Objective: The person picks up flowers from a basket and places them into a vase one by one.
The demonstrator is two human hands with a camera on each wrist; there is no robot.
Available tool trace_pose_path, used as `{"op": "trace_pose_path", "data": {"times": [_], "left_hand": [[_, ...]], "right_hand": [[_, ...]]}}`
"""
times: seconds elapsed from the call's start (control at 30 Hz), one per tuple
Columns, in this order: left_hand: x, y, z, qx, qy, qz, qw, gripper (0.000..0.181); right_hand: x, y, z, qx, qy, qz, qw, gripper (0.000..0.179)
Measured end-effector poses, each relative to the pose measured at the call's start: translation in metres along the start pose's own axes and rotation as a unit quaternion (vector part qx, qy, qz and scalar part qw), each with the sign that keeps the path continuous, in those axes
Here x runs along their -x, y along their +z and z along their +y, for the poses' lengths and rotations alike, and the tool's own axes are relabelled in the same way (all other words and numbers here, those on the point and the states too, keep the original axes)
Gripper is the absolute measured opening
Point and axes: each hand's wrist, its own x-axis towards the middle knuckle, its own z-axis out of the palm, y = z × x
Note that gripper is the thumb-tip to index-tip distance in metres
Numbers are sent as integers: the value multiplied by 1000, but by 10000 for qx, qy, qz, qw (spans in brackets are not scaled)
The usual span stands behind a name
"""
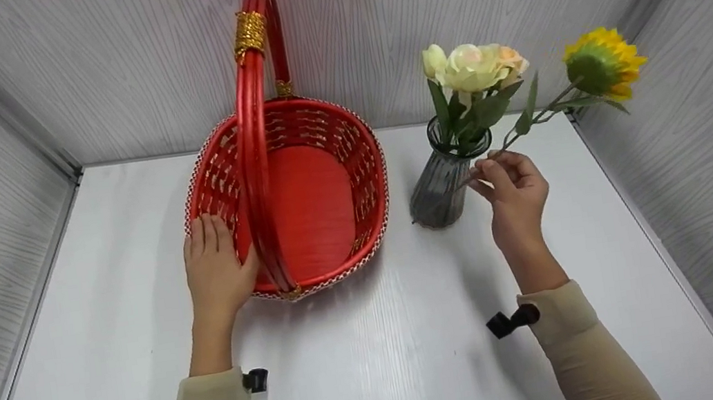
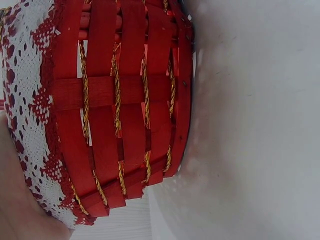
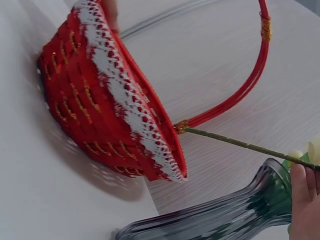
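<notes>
A red woven basket (image 1: 313, 206) with a tall arched handle stands on the table, a white-and-red lace band (image 2: 30, 100) round its rim. My left hand (image 1: 218, 268) rests over the rim on the basket's left side, fingers lying straight along it. To the right, my right hand (image 1: 515, 195) pinches the stem of an artificial sunflower (image 1: 606, 64) between thumb and fingers. Its yellow head points up and right, while the bare stem (image 3: 240, 142) sticks out past the fingers, in front of the grey glass vase (image 1: 437, 192). The pinching hand is just right of the vase.
Cream and peach artificial roses (image 1: 474, 68) with green leaves stand in the vase. The white table (image 1: 366, 366) is bounded by pale wood-grain panels at the back and both sides. The basket handle (image 1: 255, 172) rises high above the rim.
</notes>
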Motion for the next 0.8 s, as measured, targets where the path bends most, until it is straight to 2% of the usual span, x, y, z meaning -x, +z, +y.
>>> {"op": "trace_pose_path", "data": {"times": [0.2, 0.37, 0.67, 0.8], "left_hand": [[0, 0, -1, 99, -18, 18, 9999, 77], [0, 0, -1, 107, -55, -11, 9999, 78], [1, 1, -1, 88, 0, 62, 9999, 77], [1, 1, 0, 93, 10, 49, 9999, 77]], "right_hand": [[-14, 1, -7, -761, -137, 431, 9961, 16], [-23, 1, -13, -1076, -291, 666, 9915, 19], [-35, -3, -24, -1297, -647, 1160, 9826, 25], [-40, -5, -27, -1271, -727, 1334, 9802, 21]]}}
